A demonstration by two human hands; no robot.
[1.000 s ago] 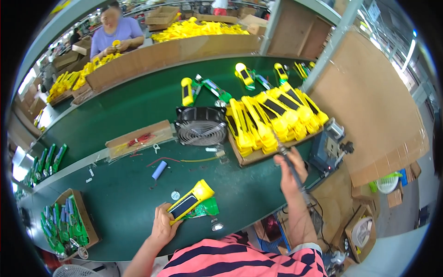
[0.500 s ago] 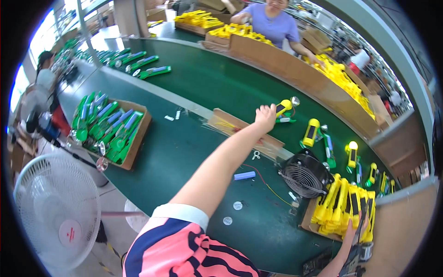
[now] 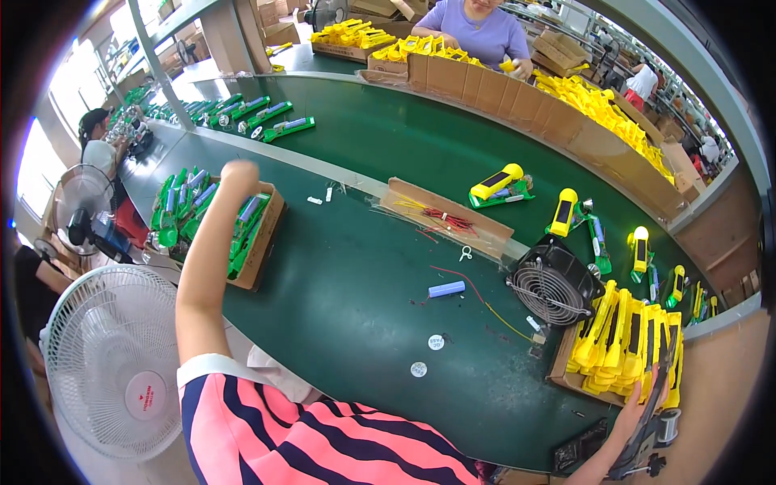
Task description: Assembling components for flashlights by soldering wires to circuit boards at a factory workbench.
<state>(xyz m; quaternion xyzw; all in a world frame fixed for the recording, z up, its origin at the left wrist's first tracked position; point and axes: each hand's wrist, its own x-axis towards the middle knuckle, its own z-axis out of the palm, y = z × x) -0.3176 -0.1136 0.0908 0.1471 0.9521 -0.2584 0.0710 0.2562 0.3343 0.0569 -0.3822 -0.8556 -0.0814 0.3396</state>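
Observation:
My left hand (image 3: 241, 175) is over the far right corner of a cardboard box (image 3: 260, 257) of green lamp bodies (image 3: 179, 212) with blue battery cells. Motion blurs its fingers, so I cannot make out their pose or any contents. At the right, my right hand (image 3: 627, 416) has its fingers around the lower end of a yellow casing (image 3: 651, 378) in a box of yellow casings; a dark bracket partly covers this hand. Across the table, a yellow casing (image 3: 496, 183) lies against an opened green lamp body (image 3: 509, 195) on the belt.
A black fan (image 3: 552, 283) stands before the yellow casings. A cardboard tray (image 3: 396, 212) holds red and yellow wires. Nearby lie a blue cell (image 3: 447, 289) and round stickers (image 3: 436, 342). A white fan (image 3: 113, 364) stands left; a person in purple (image 3: 477, 36) works across the belt.
My left hand has moved left, from the yellow casing on the belt to above the green lamp bodies. That casing stays on the belt. My right hand stays at the yellow box.

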